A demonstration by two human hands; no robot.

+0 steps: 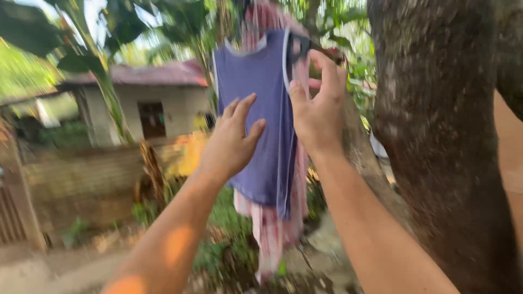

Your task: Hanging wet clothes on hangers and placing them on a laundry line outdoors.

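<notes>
Outdoors, a thick tree trunk fills the right side of the view, dark and rough-barked, rising past the top edge. Left of it, well behind, stands a small house with a reddish roof, and a low wall runs in front of that.

Between the trunk and the house hangs a blue sleeveless top with pale trim at the neck and armholes. Its long axis runs straight up and down, neck at the top and hem pointing at the ground. It hangs in front of a pink striped cloth, which shows above the neckline and drops well below the blue hem. A dark hanger shows at the top's right shoulder, too blurred to tell more.

Both forearms reach up and forward from the bottom of the view. The left hand is spread wide, fingers apart and slightly curled, its palm against the front of the blue top. The right hand is raised higher, beside the trunk, its fingers narrowed at the top's right shoulder edge near the hanger; whether it pinches cloth or hanger I cannot tell.
</notes>
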